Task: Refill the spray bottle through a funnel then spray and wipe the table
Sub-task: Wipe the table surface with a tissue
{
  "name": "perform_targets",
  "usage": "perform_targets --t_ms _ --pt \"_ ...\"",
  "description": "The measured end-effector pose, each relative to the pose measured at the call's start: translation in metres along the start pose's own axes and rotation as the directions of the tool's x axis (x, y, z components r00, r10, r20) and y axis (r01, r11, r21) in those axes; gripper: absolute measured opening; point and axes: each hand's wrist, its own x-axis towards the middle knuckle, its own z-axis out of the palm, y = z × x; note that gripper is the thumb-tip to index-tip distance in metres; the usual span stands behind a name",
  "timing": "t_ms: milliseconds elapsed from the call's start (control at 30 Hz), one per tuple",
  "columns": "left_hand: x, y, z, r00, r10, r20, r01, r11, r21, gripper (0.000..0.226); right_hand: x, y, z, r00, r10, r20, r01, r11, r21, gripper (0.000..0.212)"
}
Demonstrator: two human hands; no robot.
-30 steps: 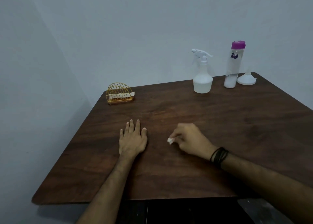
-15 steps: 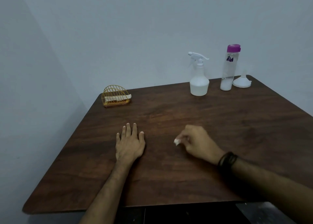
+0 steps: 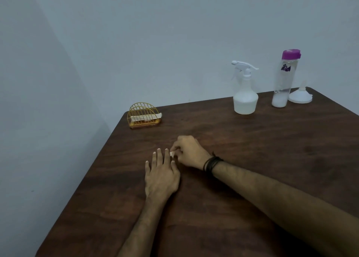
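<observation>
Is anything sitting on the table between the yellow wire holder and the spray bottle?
No. In the head view, only bare wood table lies between the yellow wire holder and the spray bottle.

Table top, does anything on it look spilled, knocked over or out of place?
Nothing stands out. The spray bottle, the purple-capped bottle and the napkin holder stand upright; the funnel rests wide end down. No spill shows on the table. The right hand pinches a small white scrap.
</observation>
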Motion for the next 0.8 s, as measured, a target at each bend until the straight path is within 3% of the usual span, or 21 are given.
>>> perform_targets --t_ms 167,267,600,700,800 --pt "0.003 -0.001 -0.001 1.0 -0.016 0.02 0.016 1.0 -0.017 0.059 0.038 0.057 -0.04 0.958 0.25 -0.138 -0.254 0.967 -0.008 0.016" --pt "0.004 -0.001 -0.002 0.999 -0.018 0.03 0.019 0.999 -0.026 0.06 0.025 0.087 -0.057 0.925 0.318 -0.206 -0.33 0.944 -0.025 0.013" --pt "-0.013 0.012 -0.013 0.992 -0.068 0.109 0.07 0.998 -0.008 0.068 -0.1 0.079 -0.065 0.952 0.195 -0.236 -0.211 0.976 -0.046 0.017" --pt "-0.033 0.035 -0.015 0.983 -0.103 0.152 0.104 0.995 0.001 0.074 -0.141 0.08 -0.072 0.946 0.22 -0.239 -0.221 0.975 0.024 0.012" --pt "-0.062 0.073 -0.01 0.985 -0.049 0.168 0.05 0.999 -0.001 0.074 -0.18 0.086 -0.084 0.912 0.331 -0.243 -0.268 0.928 0.26 0.003"
